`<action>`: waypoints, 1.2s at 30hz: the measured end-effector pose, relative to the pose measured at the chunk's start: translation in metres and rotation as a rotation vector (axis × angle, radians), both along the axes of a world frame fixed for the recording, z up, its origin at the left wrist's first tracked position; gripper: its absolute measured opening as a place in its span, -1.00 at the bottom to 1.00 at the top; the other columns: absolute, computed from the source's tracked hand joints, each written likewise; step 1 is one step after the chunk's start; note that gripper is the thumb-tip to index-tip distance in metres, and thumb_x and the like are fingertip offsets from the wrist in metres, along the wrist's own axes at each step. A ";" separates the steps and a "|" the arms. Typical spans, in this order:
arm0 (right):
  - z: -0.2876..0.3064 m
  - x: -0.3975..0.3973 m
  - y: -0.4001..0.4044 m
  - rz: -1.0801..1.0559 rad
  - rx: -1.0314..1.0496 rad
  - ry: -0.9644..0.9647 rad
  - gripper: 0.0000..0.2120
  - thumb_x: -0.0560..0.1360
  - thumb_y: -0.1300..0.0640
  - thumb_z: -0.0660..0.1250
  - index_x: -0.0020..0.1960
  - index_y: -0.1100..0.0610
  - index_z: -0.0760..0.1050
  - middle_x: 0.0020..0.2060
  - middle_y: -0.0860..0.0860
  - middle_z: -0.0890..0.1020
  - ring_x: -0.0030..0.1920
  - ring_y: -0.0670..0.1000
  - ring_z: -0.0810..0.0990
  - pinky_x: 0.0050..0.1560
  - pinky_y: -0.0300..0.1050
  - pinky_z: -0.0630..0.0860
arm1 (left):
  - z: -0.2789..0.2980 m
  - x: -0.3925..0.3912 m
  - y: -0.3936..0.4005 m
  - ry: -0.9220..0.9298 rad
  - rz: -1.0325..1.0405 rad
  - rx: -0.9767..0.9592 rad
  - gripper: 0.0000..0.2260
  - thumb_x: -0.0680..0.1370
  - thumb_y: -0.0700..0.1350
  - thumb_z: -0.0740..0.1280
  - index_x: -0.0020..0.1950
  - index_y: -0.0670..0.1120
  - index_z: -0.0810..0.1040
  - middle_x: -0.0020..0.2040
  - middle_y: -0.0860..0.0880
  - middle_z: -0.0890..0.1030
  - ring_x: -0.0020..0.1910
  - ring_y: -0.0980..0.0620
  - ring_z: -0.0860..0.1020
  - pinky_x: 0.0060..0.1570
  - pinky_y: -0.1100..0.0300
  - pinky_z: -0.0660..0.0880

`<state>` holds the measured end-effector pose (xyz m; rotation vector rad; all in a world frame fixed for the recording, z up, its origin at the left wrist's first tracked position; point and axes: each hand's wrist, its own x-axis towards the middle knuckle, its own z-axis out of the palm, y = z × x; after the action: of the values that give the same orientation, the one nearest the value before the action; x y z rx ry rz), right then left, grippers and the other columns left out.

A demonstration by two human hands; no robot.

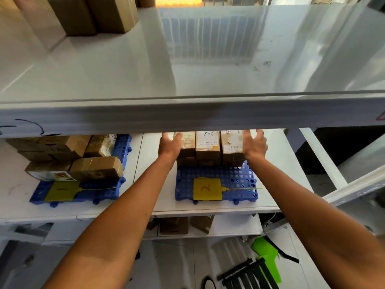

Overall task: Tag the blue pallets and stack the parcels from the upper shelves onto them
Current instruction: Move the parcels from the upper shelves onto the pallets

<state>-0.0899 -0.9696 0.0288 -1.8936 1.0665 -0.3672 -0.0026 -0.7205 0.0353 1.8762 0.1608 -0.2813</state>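
Both hands (169, 146) flank upright parcels (208, 148) on blue pallet (245, 180).

Two blue pallets (216, 180) (83, 192) lie flat on the shelf, each bearing a yellow tag (206, 189). Brown parcels (208, 148) stand stacked at the right pallet's rear.

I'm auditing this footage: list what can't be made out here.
Head view only:
- Fingertips of left hand and right hand: hidden by the upper shelf's front edge.
- Parcels on the right pallet: their far ends hidden by that edge.
- Parcel labels: too blurred to read.
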 end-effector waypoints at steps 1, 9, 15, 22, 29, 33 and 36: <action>-0.006 0.000 -0.011 0.041 0.101 0.005 -0.33 0.61 -0.31 0.15 0.58 0.06 0.31 0.51 0.15 0.42 0.48 0.23 0.38 0.48 0.21 0.32 | -0.008 0.002 0.004 0.073 -0.034 -0.058 -0.45 0.59 0.19 0.23 0.54 0.03 0.28 0.27 0.02 0.51 0.19 -0.01 0.51 0.09 0.09 0.45; -0.031 -0.013 -0.025 0.298 0.507 -0.002 -0.44 0.67 -0.34 0.00 0.13 -0.02 0.64 -0.08 -0.08 0.78 -0.21 -0.21 0.73 -0.16 -0.23 0.50 | -0.044 -0.007 -0.008 0.196 -0.167 -0.206 -0.63 0.64 0.21 0.09 0.35 0.13 0.48 0.19 -0.01 0.63 0.18 0.01 0.58 0.19 0.03 0.53; -0.031 -0.022 -0.024 0.277 0.526 -0.014 -0.38 0.65 -0.36 0.02 0.25 0.05 0.64 0.08 0.04 0.75 0.05 0.00 0.70 -0.01 -0.08 0.55 | -0.043 -0.016 -0.007 0.162 -0.152 -0.197 -0.65 0.63 0.20 0.11 0.30 0.14 0.53 0.14 0.02 0.66 0.14 0.02 0.61 0.05 0.09 0.55; -0.017 -0.034 -0.025 0.189 0.653 -0.110 -0.44 0.69 -0.32 -0.07 0.42 0.02 0.41 0.10 0.06 0.61 0.00 -0.02 0.61 -0.10 -0.10 0.51 | -0.025 -0.025 0.006 0.110 -0.105 -0.130 -0.47 0.63 0.32 0.06 0.52 0.14 0.37 0.43 0.02 0.49 0.37 -0.01 0.45 0.32 0.04 0.38; 0.001 -0.059 -0.009 0.051 0.484 -0.137 -0.29 0.72 -0.26 -0.13 0.52 0.23 0.41 0.41 0.26 0.53 0.25 0.23 0.56 0.40 0.17 0.37 | 0.013 -0.049 0.046 -0.050 0.013 -0.004 -0.50 0.69 0.18 0.04 0.50 -0.07 0.40 0.48 -0.08 0.45 0.41 -0.07 0.44 0.43 -0.05 0.33; 0.031 -0.078 0.022 0.009 0.167 -0.019 -0.42 0.74 -0.03 -0.11 0.27 0.36 0.52 0.31 0.38 0.56 0.28 0.33 0.54 0.32 0.15 0.38 | 0.045 -0.076 0.073 -0.183 0.005 0.070 -0.61 0.70 0.10 0.07 0.18 -0.09 0.60 0.18 -0.14 0.63 0.19 -0.12 0.57 0.25 -0.07 0.46; 0.061 -0.089 0.066 0.097 0.019 0.029 -0.53 0.75 0.09 -0.07 0.25 0.35 0.53 0.28 0.37 0.58 0.23 0.30 0.56 0.23 0.09 0.43 | 0.071 -0.094 0.102 -0.288 -0.029 0.134 -0.60 0.68 0.15 0.07 0.16 -0.04 0.61 0.15 -0.07 0.65 0.17 -0.09 0.58 0.18 -0.02 0.47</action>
<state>-0.1787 -0.9037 0.0894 -1.9309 0.9900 -0.2742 -0.0966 -0.6187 0.1060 2.0306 -0.0450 -0.0182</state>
